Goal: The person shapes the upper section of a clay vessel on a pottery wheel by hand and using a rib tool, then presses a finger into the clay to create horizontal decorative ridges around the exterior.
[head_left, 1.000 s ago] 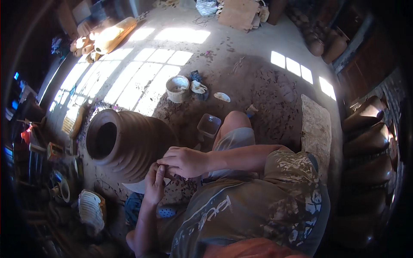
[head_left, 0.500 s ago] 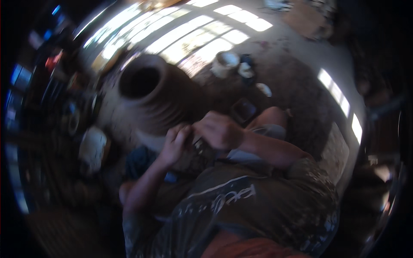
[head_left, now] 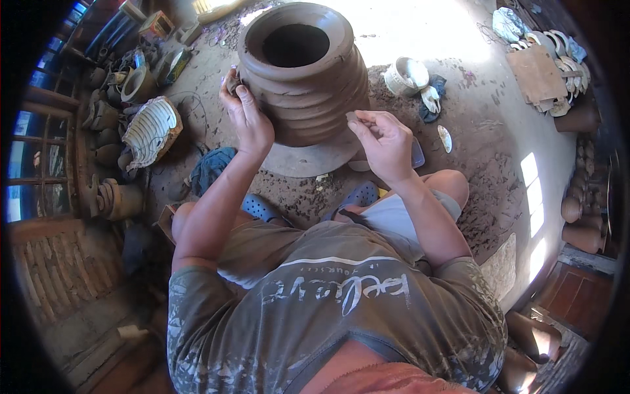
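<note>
A large brown ribbed clay pot (head_left: pixel 308 79) stands upright on a round turntable disc (head_left: pixel 308 161) on the dirt floor in front of me. My left hand (head_left: pixel 246 118) rests flat against the pot's left wall, with a small dark lump pinched near the thumb. My right hand (head_left: pixel 384 141) hovers just right of the pot's lower wall, fingers pinched on a small flat clay scraper (head_left: pixel 354 118). My knees and blue sandals (head_left: pixel 357 195) sit below the disc.
A white ribbed basket (head_left: pixel 149 128) lies at the left beside small clay pots (head_left: pixel 115 197). A white bucket (head_left: pixel 407 75) and cloth sit behind the pot on the right. Boards and shards (head_left: pixel 541 72) lie far right; more pots (head_left: pixel 581 230) line the right wall.
My view has tilted down and closer to the pot. My hands, joined together at my lap before, have separated: the left now lies on the pot's side, the right holds the scraper near it.
</note>
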{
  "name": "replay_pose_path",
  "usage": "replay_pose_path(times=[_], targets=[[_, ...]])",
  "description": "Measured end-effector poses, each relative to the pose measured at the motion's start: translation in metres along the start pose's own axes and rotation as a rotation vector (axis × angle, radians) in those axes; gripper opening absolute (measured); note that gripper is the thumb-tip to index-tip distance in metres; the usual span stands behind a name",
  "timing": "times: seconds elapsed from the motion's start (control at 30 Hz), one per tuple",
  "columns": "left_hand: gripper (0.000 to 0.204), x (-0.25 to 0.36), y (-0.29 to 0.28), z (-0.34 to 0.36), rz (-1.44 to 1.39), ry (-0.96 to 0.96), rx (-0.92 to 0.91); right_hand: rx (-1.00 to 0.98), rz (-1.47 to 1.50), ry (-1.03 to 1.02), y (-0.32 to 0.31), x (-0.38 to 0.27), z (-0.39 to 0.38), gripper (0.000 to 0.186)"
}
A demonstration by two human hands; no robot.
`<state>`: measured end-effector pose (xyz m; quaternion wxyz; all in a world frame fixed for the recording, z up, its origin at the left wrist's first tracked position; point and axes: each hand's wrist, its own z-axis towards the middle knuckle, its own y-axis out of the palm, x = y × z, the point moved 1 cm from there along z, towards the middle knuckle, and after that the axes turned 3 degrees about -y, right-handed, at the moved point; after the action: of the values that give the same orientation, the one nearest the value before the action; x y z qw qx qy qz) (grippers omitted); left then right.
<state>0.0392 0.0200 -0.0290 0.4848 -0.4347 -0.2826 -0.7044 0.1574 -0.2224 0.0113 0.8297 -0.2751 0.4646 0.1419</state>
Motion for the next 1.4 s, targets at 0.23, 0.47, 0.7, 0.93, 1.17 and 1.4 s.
replay_pose_path(times=[0.23,0.47,0.7,0.93,1.17,1.4], targets=[[0.059,-0.001,-0.002,0.010,0.047,0.028,-0.014,0.024,-0.123,-0.315,0.032,0.003,0.009,0.014],[0.052,-0.009,-0.016,0.037,0.103,0.053,-0.079,0.046,-0.153,-0.339,0.049,0.004,0.012,0.029],[0.055,-0.037,-0.030,0.064,-0.001,0.003,-0.254,-0.008,-0.151,-0.264,0.031,0.018,0.022,0.041],[0.048,-0.039,-0.029,0.066,-0.012,0.026,-0.209,-0.035,0.025,0.138,-0.016,0.064,0.057,0.021],[0.045,-0.024,-0.018,0.055,-0.051,-0.038,-0.125,-0.234,-0.042,0.100,-0.013,0.057,0.034,0.060],[0.051,-0.016,-0.010,0.027,0.148,0.023,0.015,-0.214,-0.114,0.000,0.025,0.034,-0.014,0.084]])
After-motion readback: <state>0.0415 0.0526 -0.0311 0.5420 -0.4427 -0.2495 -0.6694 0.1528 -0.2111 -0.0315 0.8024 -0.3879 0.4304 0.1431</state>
